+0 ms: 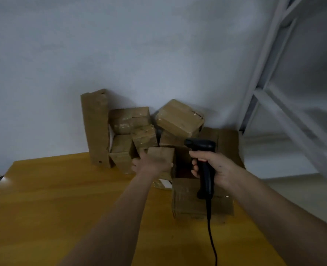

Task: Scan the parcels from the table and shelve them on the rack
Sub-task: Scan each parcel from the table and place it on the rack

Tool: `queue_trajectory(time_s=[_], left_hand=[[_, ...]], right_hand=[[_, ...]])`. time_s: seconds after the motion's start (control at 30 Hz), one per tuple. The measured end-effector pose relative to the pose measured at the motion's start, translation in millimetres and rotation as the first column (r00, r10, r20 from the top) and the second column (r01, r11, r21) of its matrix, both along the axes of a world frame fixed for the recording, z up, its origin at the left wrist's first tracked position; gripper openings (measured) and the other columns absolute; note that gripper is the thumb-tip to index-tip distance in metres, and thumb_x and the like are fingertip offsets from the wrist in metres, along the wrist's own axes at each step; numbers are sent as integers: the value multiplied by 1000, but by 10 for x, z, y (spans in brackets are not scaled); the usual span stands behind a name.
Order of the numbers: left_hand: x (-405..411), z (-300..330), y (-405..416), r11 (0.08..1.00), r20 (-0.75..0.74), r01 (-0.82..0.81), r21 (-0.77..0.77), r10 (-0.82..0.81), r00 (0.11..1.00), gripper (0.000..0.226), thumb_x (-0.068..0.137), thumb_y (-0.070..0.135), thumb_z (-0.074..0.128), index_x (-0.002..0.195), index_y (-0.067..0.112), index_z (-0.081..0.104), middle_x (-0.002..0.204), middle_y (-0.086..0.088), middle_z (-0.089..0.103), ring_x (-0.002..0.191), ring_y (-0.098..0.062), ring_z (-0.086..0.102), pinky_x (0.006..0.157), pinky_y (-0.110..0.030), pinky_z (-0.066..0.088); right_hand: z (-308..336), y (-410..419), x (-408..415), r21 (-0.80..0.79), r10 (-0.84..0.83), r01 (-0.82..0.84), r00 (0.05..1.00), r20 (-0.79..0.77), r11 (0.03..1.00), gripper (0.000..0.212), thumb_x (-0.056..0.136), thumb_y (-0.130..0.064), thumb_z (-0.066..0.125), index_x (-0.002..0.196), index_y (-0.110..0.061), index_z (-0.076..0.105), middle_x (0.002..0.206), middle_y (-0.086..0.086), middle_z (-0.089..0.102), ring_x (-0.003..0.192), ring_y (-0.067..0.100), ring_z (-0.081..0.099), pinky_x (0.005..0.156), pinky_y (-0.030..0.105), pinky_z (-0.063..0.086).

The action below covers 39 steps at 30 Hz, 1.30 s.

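Two bare forearms reach into the head view from the lower edge, one from the bottom left, one from the bottom right. No sleeve covers either of them as far as the picture shows; both are uncovered from wrist to the frame's border. The left hand (152,163) wears no glove, ring or watch that can be made out. The right hand (214,167) is likewise ungloved, and its back carries a small dark speck near the knuckles. The picture is soft and dim, so finer marks cannot be told.
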<state>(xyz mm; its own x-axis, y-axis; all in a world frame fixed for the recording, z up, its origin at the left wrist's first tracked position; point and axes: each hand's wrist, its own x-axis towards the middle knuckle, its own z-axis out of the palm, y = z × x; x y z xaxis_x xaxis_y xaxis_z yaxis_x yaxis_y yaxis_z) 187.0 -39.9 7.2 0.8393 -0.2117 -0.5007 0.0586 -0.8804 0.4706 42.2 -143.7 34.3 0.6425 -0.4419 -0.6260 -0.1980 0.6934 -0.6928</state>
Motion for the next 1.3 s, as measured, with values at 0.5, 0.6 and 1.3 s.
queue_trajectory(time_s=[0.5, 0.6, 1.3], left_hand=[[638, -545, 723, 989, -224, -39, -144, 6, 975, 115, 38, 48, 82, 138, 7, 43, 133, -13, 50, 123, -29, 48, 100, -42, 48], [795, -428, 1265, 919, -433, -161, -361, -12, 901, 70, 57, 31, 87, 115, 6, 57, 107, -7, 60, 101, -20, 56, 89, -34, 46], [846, 103, 2464, 565, -629, -436, -700, -200, 751, 53, 63, -3, 80, 111, 3, 60, 87, -6, 75, 100, -19, 61, 95, -28, 43]], right_hand=[[-223, 695, 144, -76, -248, 241, 962, -111, 968, 21, 76, -7, 76, 96, -5, 68, 92, 13, 72, 82, 24, 64, 80, 36, 53], [-203, 1014, 256, -122, -255, 236, 950, -177, 964, 25, 74, -13, 80, 95, -6, 67, 92, 12, 67, 85, 25, 61, 84, 39, 50], [464, 1963, 546, -422, -108, 61, 990, -89, 904, 33, 77, -22, 79, 106, -20, 63, 102, 3, 67, 97, 21, 60, 92, 39, 44]])
